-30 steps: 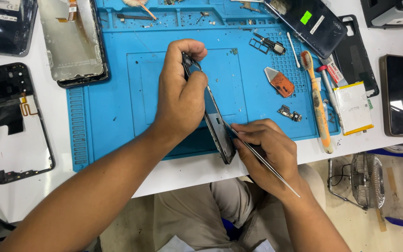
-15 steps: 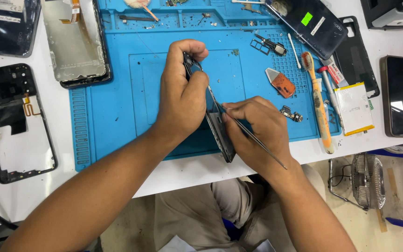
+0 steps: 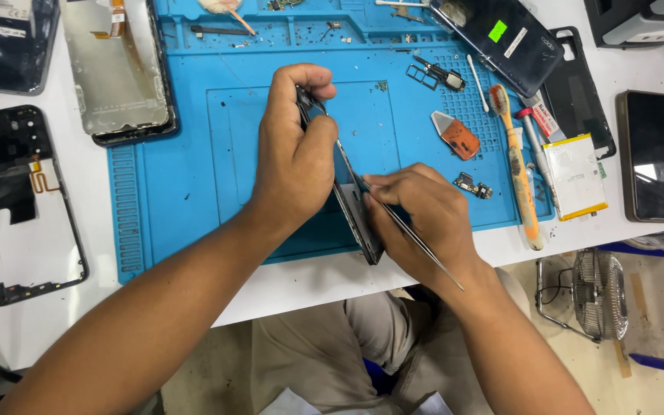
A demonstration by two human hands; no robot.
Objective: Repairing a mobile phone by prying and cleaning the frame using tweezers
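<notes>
My left hand (image 3: 295, 157) grips a dark phone body (image 3: 355, 211) held on its edge over the blue work mat (image 3: 186, 177). My right hand (image 3: 420, 219) pinches thin metal tweezers (image 3: 416, 240), whose tips rest against the phone's side near the middle. The tweezers' back end sticks out past my right wrist. The two hands almost touch at the phone. The phone's inner face is hidden from this angle.
On the mat lie an orange pry tool (image 3: 459, 136), a small circuit part (image 3: 472, 185), a toothbrush (image 3: 518, 173) and a SIM tray (image 3: 433, 74). A white battery (image 3: 576, 175), dark phones (image 3: 649, 156) and phone frames (image 3: 17, 204) sit around it. A small fan (image 3: 597, 296) stands on the floor.
My right hand has moved up along the phone's edge, bringing the tweezers' tips closer to my left hand. The left hand holds the phone in the same place.
</notes>
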